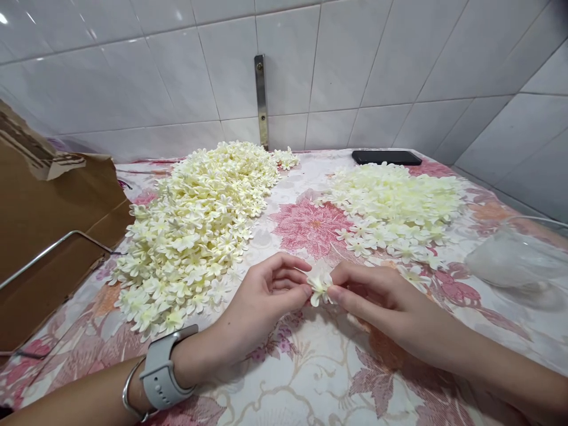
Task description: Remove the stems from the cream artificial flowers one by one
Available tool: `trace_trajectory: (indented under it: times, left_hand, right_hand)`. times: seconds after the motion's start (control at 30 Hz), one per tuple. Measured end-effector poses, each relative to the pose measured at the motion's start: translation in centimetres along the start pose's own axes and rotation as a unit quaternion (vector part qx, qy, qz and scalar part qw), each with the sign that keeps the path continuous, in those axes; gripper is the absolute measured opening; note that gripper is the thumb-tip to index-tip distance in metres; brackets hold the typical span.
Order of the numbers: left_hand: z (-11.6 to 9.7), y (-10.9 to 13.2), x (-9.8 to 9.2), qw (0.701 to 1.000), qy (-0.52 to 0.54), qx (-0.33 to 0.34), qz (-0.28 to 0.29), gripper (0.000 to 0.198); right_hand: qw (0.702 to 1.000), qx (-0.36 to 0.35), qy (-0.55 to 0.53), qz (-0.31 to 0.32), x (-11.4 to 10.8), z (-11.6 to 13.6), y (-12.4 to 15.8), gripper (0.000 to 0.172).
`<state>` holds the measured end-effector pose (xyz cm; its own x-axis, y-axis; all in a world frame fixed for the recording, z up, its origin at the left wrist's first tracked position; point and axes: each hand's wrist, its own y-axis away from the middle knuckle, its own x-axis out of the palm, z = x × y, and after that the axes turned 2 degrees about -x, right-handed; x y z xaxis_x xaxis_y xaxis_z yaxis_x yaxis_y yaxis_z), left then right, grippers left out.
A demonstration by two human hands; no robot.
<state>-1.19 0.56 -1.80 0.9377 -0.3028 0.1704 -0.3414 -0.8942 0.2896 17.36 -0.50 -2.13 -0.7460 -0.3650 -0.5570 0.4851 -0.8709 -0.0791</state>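
Between my two hands is a small pale cream artificial flower (pixel 320 285) with several petals. My left hand (pixel 270 296) pinches its left side between thumb and fingers, and a watch and bangle circle that wrist. On the other side, my right hand (pixel 377 293) grips the flower's right edge with thumb and forefinger. A tall heap of yellowish-white flowers (pixel 204 219) lies to the left of my hands. Beyond my right hand spreads a flatter pile of whiter flower pieces (pixel 394 198), a few of them loose near that hand.
A patterned floral tablecloth (pixel 302 384) covers the table. At the left stands a brown cardboard box (pixel 57 236) with a bent metal rod (pixel 66 236) before it. A black phone (pixel 386 157) lies at the back. On the right rests a clear plastic bag (pixel 515 260). White tiles line the wall.
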Motion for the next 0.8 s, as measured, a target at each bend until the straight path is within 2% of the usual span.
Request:
trace_trajectory:
  times: [0.07, 0.13, 0.2, 0.23, 0.27, 0.33, 0.37, 0.4, 0.5, 0.63, 0.8]
  left_hand:
    - [0.1, -0.1, 0.0, 1.0, 0.007, -0.001, -0.021, 0.015]
    - [0.1, -0.2, 0.0, 0.999, 0.013, -0.002, -0.036, 0.015]
    - [0.2, -0.1, 0.1, 0.999, 0.011, -0.001, -0.044, 0.014]
    - [0.2, -0.1, 0.1, 0.999, 0.006, 0.001, -0.044, 0.014]
    - [0.3, 0.0, 0.1, 0.999, 0.001, 0.004, -0.042, 0.013]
    - [0.5, 0.1, 0.2, 0.999, -0.011, 0.015, -0.031, 0.013]
    - [0.6, 0.2, 0.2, 0.999, -0.018, 0.023, -0.022, 0.013]
    - [0.7, 0.3, 0.2, 0.999, -0.026, 0.032, -0.011, 0.013]
    - [0.8, 0.5, 0.2, 0.998, -0.039, 0.05, 0.009, 0.012]
    - [0.5, 0.6, 0.2, 0.999, -0.017, 0.035, 0.009, 0.016]
    - [0.2, 0.5, 0.2, 1.0, 0.017, 0.006, -0.017, 0.017]
  right_hand:
    - [0.999, 0.019, -0.013, -0.032, -0.6, -0.3, -0.1, 0.024]
    - [0.984, 0.017, 0.05, -0.169, -1.5, -0.7, -0.3, 0.021]
    - [0.927, -0.016, 0.178, -0.329, -2.1, -0.9, -0.5, 0.022]
    - [0.906, -0.04, 0.229, -0.355, -2.2, -0.8, -0.5, 0.024]
    - [0.904, -0.064, 0.258, -0.334, -2.0, -0.7, -0.5, 0.024]
    - [0.937, -0.112, 0.264, -0.199, -1.0, -0.3, -0.3, 0.027]
    - [0.946, -0.133, 0.261, -0.139, -0.4, 0.0, -0.2, 0.028]
    - [0.946, -0.155, 0.264, -0.107, 0.2, 0.2, 0.0, 0.029]
    - [0.946, -0.175, 0.261, -0.082, 1.3, 0.5, 0.3, 0.031]
    - [0.97, -0.123, 0.201, -0.057, 0.9, 0.5, 0.3, 0.031]
    - [0.993, -0.059, 0.101, -0.034, -0.2, 0.5, -0.1, 0.032]
